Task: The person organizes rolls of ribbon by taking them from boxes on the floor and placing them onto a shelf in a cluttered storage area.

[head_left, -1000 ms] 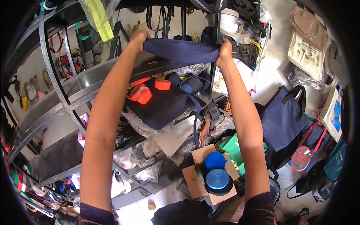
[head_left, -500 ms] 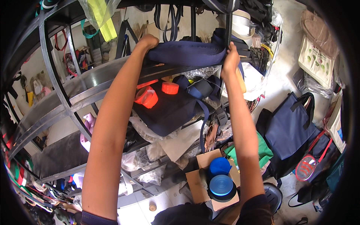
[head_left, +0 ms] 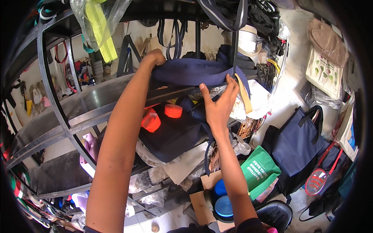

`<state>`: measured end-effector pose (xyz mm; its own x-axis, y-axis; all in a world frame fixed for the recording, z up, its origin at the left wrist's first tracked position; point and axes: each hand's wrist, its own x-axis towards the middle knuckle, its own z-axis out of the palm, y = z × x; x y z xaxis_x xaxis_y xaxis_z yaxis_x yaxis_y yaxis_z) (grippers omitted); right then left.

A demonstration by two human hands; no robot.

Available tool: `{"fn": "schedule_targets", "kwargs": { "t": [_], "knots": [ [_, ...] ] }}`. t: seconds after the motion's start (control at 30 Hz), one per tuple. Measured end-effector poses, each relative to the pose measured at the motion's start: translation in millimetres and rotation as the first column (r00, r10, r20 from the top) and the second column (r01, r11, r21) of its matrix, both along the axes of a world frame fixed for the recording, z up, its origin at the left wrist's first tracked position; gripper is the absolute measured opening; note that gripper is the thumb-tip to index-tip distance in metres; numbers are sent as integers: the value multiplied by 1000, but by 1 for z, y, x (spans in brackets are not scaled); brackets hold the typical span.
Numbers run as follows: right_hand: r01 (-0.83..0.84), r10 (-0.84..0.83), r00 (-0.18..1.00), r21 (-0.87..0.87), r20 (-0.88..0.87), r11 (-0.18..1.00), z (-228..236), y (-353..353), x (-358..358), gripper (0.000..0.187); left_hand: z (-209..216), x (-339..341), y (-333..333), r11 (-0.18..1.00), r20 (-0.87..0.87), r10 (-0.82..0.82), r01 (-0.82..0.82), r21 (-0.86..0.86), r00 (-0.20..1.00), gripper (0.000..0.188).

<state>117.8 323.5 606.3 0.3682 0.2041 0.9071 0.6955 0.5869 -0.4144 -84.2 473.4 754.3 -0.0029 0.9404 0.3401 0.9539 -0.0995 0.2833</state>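
Observation:
A wide, flat roll of navy webbing (head_left: 186,77) lies on the black metal shelf (head_left: 99,90) in front of me. At its left end, my left hand (head_left: 156,58) is closed on the roll, its fingertips partly hidden. My right hand (head_left: 218,106) is open at the front right of the roll, thumb and fingers apart, fingertips at the webbing's edge. One tier below, an orange roll (head_left: 173,111) and another orange roll (head_left: 150,122) sit on folded dark fabric (head_left: 165,145).
A black upright (head_left: 234,50) stands beside the roll's right end. Lime-yellow zipper tape (head_left: 101,35) hangs in plastic at upper left. Below are a cardboard box (head_left: 202,205) holding a blue round container (head_left: 224,206), a green bag (head_left: 258,173) and a navy tote bag (head_left: 297,138).
My right hand has moved from the roll's right end, near the upright, leftward and down to its front edge, with fingers now spread. My left hand stays at the left end. The view has shifted slightly.

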Motion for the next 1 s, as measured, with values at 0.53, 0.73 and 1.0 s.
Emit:
{"fn": "schedule_targets", "kwargs": {
  "t": [0.53,0.73,1.0],
  "knots": [
    [-32,-12,993,-359,-118,933,6,29,-12,91,-12,-6,1,971,340,-152,204,-122,928,56],
    [39,-51,998,-236,-45,971,6,25,5,80,-18,0,-10,976,289,-118,165,-144,950,59],
    [7,9,999,-375,41,927,36,60,27,71,-29,7,3,993,312,-117,111,36,943,53]
  ]
}}
